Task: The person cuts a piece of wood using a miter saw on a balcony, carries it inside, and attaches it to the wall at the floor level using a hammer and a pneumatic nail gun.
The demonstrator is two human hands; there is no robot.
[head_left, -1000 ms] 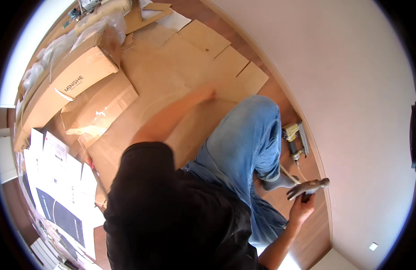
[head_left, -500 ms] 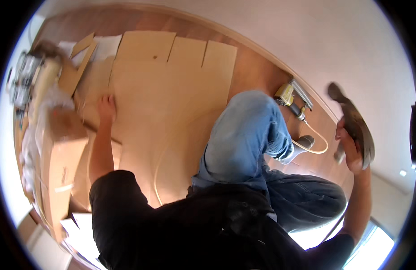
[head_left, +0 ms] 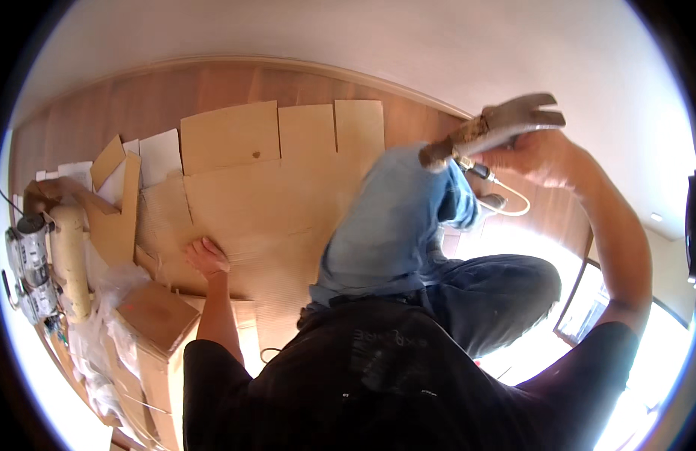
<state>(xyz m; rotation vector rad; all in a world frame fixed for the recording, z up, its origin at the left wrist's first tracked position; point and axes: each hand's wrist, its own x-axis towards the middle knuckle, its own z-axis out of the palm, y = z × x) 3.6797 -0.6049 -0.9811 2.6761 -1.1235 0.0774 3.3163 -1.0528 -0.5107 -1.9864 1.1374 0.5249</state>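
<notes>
In my right hand [head_left: 539, 158] is a claw hammer [head_left: 487, 129]. Its worn, rust-marked head is raised above my knee, with the split claw pointing right. My fingers close below the head, which hides most of the handle. My left hand [head_left: 207, 257] rests on flattened brown cardboard [head_left: 242, 192], fingers stretched out and nothing in them. The cardboard lies on the wood floor ahead and left of my bent leg, and has cut slits along its far edge. Beyond the knee, a nail gun [head_left: 479, 170] is mostly covered by the hammer and my hand.
A pale air hose [head_left: 524, 207] curves from the nail gun by the wall. At left stand an open cardboard box [head_left: 158, 316], clear plastic wrap [head_left: 111, 301], a beige cylinder [head_left: 69, 259] and a grey machine [head_left: 30, 263]. A baseboard [head_left: 318, 69] edges the wood floor.
My right hand has swung the hammer leftward and up from beside the wall to above the knee. My left hand appears lower in view, still on the cardboard; the whole view has shifted.
</notes>
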